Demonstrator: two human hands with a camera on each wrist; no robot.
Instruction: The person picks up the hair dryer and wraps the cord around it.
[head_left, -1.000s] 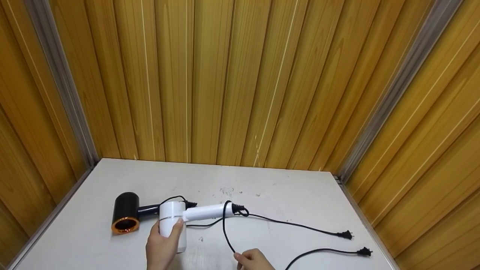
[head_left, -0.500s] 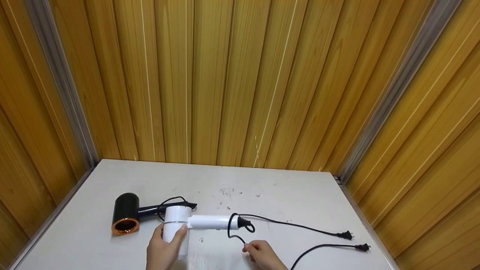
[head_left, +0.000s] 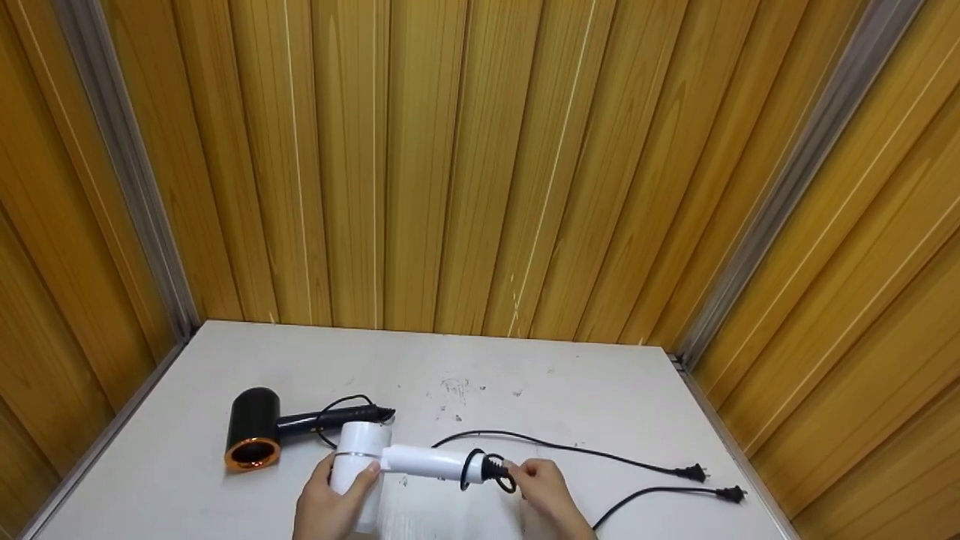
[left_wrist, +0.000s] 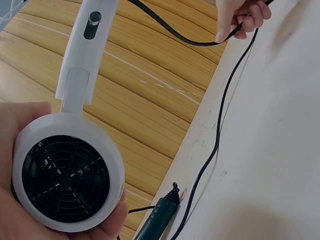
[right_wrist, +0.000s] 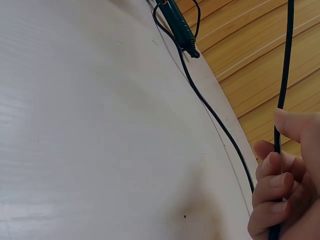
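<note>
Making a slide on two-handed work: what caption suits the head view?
The left hand grips a white hair dryer, the right hand pinches its cord, and a black dryer lies on the table.

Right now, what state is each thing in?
White hair dryer: held in the left hand, on or off unclear
Its cord: looped around the handle's end, held by the right hand
Black hair dryer: lying on the table
Upper plug: unplugged
Lower plug: unplugged
Table: marked with dark smudges
</note>
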